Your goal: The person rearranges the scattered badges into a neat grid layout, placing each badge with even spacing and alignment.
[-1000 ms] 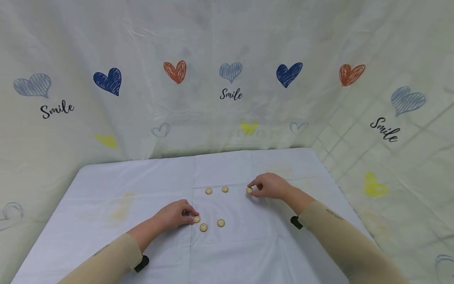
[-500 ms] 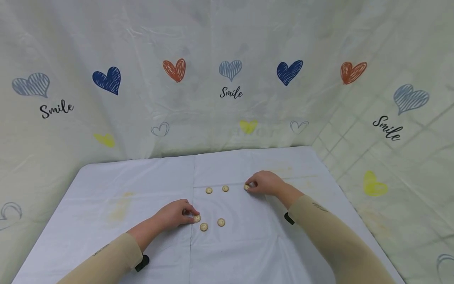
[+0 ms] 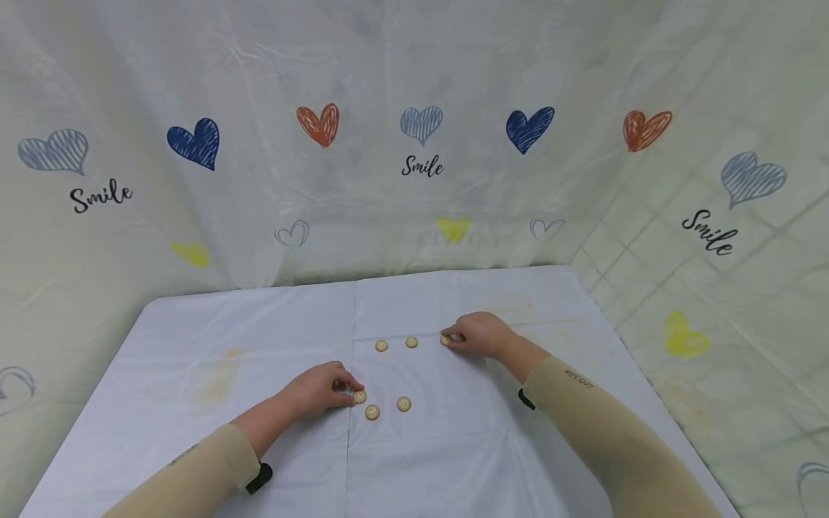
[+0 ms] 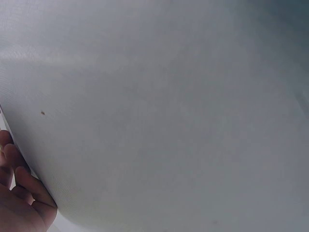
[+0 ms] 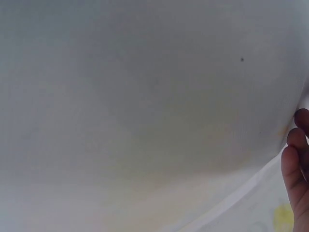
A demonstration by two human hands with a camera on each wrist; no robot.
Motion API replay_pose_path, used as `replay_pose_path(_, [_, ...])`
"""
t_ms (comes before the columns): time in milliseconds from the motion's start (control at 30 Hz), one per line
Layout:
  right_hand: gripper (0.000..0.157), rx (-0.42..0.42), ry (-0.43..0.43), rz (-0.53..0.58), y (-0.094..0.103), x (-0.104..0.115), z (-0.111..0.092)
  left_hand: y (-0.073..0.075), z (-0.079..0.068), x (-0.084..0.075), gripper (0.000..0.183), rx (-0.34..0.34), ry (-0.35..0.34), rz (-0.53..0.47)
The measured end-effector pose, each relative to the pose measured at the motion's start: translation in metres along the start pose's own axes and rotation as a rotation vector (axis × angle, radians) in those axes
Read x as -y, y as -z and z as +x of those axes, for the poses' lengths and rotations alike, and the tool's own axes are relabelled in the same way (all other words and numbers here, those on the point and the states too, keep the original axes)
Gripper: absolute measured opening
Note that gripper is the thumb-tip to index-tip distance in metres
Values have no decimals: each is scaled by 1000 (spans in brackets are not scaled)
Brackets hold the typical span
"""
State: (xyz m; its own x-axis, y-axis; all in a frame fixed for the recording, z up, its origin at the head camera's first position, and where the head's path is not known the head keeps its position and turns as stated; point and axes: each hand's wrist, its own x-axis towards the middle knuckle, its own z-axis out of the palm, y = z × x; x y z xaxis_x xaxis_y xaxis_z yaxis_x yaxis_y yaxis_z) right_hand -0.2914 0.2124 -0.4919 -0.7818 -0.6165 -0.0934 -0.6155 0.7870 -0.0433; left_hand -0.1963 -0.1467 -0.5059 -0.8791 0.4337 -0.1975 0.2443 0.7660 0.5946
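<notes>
We counted 6 buttons [image 3: 404, 404]: 4 lay on the table [image 3: 427, 467]; the left hand [image 3: 320, 389] and right hand [image 3: 484, 335] each pinched 1, partly hidden.

8 o'clock: tan left sleeve [image 3: 194, 471], small faint lettering [image 3: 183, 455] — black block [image 3: 259, 479] at cuff | 4 o'clock: tan right sleeve [image 3: 612, 435], dark print [image 3: 578, 378] — black stub [image 3: 526, 399] at cuff

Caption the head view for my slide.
Left hand pinches one button, right hand another, with four more buttons lying on the white tablecloth.
</notes>
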Motion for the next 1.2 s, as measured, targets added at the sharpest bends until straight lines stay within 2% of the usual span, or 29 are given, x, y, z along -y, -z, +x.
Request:
replay_pose_path(267, [34,-5,-68,111,8,0,-1,1,-1,-1,15,-1,-1,-5])
replay_pose_path(567, [39,-6,-86,203,21,4,-6,5,-4,-6,16,5,1,1])
replay_pose_path(800, [36,49,-111,277,23,12,-10,5,-3,-7,16,3,12,-8])
replay_pose_path(933, [36,79,-86,316,22,24,-15,6,-4,-9,16,1,14,-9])
replay_pose_path(1200, [37,128,54,385,17,59,-19,6,-3,-6,16,5,9,-18])
